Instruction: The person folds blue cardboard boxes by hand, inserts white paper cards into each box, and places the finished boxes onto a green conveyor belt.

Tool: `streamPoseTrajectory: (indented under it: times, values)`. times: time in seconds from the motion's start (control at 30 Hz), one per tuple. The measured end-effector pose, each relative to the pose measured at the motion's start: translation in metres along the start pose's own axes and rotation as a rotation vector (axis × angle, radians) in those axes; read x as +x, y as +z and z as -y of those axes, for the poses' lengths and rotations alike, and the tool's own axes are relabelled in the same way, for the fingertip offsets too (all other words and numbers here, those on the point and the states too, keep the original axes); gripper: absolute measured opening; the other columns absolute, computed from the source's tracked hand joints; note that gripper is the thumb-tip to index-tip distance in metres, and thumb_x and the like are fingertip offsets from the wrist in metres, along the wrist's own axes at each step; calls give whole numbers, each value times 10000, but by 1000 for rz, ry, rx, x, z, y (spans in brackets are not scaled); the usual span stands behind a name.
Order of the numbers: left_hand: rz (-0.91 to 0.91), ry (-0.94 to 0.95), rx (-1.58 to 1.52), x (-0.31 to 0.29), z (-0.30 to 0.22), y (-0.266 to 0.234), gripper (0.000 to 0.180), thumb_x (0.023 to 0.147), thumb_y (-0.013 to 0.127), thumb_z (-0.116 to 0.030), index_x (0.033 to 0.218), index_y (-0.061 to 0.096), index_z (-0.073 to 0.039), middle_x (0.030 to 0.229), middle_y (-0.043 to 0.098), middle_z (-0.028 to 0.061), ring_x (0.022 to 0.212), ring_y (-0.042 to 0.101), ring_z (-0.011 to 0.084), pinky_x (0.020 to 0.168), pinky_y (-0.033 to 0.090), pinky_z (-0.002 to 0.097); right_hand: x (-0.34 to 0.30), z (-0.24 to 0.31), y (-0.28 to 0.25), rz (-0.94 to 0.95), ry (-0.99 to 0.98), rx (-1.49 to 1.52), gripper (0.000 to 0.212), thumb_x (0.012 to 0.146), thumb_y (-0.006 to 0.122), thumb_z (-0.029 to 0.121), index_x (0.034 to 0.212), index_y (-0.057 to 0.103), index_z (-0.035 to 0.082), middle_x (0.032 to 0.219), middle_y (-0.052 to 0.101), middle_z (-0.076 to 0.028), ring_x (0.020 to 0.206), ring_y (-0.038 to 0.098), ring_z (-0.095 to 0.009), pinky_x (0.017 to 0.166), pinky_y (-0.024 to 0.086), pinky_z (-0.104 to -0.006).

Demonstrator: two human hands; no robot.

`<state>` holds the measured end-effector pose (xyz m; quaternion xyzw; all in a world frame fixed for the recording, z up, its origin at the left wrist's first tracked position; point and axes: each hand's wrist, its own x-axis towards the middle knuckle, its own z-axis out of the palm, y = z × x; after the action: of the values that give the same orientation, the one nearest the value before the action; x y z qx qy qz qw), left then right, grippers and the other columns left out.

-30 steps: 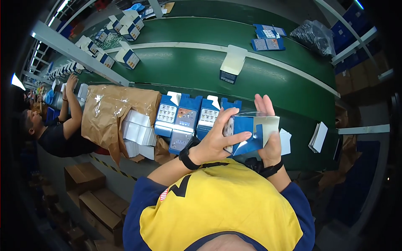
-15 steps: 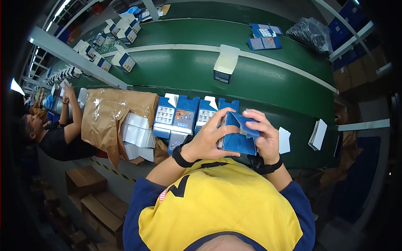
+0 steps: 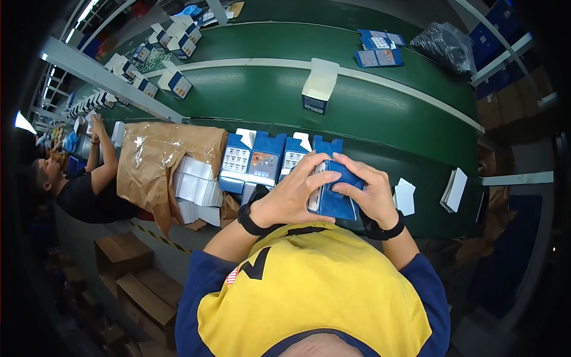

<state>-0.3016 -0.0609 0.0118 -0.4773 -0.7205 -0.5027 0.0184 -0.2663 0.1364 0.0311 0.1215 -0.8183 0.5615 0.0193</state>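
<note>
A blue cardboard box (image 3: 335,204) is held between my two hands, close to my chest. My left hand (image 3: 290,195) grips its left side, thumb and fingers wrapped round the edge. On the right, my right hand (image 3: 373,194) curls over the box, its thumb and fingers on the blue panel at the top. The flaps there look folded down, though my fingers partly cover them. Just left of my hands lie flat, unfolded blue cartons (image 3: 266,156) with printed panels and white flaps.
A brown paper wrapping (image 3: 169,140) holds stacked white folded sheets (image 3: 196,184). White papers (image 3: 404,197) lie to the right, beside another white stack (image 3: 454,190). One opened box (image 3: 319,89) stands on the green conveyor (image 3: 250,92). A co-worker (image 3: 89,190) is at far left.
The box's raised blue flap has been pressed down. My right hand has lowered and closed in over the box, its thumb now lying on the panel.
</note>
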Motion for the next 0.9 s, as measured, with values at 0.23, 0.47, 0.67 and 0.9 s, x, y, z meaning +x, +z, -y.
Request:
streamPoseTrajectory:
  times: [0.23, 0.47, 0.67, 0.9]
  values:
    - [18, -15, -33, -1, 1, 1, 968, 569, 848, -336, 1328, 290, -116, 1301, 327, 217, 1177, 374, 438, 1012, 306, 499, -5, -8, -4, 46, 55, 111, 560, 738, 717, 287, 1214, 547, 45, 1143, 595, -146, 1023, 582, -242, 891, 440, -335]
    - [-236, -101, -144, 15, 3, 38, 1003, 628, 814, -333, 1365, 212, -13, 1389, 258, 235, 1288, 278, 430, 1073, 180, 517, -5, -5, 23, -386, 39, 856, 855, 835, 412, 655, 1421, 228, 60, 1398, 342, -161, 1288, 330, -241, 1031, 308, -379]
    - [-153, -95, -169, 19, 8, 35, 980, 625, 811, -304, 1369, 229, -41, 1417, 267, 205, 1331, 229, 387, 1084, 144, 524, 7, -24, 6, -341, 97, 769, 844, 858, 367, 640, 1442, 112, 87, 1406, 297, -159, 1304, 291, -247, 1038, 309, -387]
    - [123, 556, 484, 18, 49, 15, 887, 645, 772, -125, 1359, 254, -39, 1435, 277, 175, 1347, 220, 352, 1082, 193, 506, 23, -101, -49, 192, 668, 997, 810, 840, 592, 362, 1438, 124, 82, 1339, 402, -151, 1188, 464, -257, 980, 400, -383]
